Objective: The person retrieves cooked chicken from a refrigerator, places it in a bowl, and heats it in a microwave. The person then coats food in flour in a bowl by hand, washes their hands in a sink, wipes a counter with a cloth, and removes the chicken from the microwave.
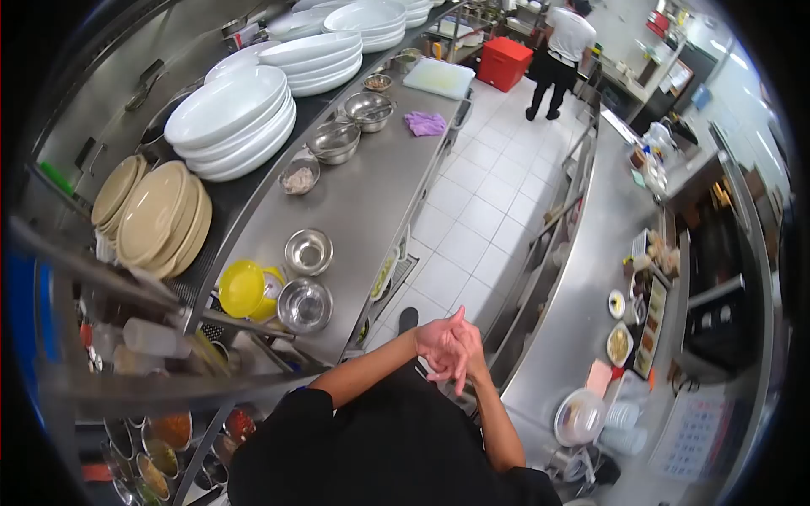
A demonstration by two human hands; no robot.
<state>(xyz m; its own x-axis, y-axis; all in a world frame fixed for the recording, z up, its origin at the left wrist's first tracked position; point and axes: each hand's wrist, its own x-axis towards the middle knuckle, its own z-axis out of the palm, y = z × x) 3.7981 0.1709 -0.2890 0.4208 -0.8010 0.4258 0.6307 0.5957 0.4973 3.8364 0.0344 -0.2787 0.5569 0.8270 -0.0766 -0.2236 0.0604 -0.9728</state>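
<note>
My left hand (436,341) and my right hand (472,346) meet in front of my body, above the aisle floor. Their fingers cross and overlap, partly stretched out and apart. No object shows in either one, though the palms are partly hidden where they touch. Left of them, on the steel counter (354,211), stand two metal bowls (309,252) and a yellow bowl (242,288). To the right runs another steel counter (561,287). A dark shoe (408,319) shows on the floor just beyond my left hand.
White oval dishes (228,110) and beige plates (156,215) are stacked on the left shelf. A purple cloth (425,124) and a cutting board (439,78) lie farther along. A person (567,51) stands down the tiled aisle by a red cooler box (504,64). Containers (580,417) line the right counter.
</note>
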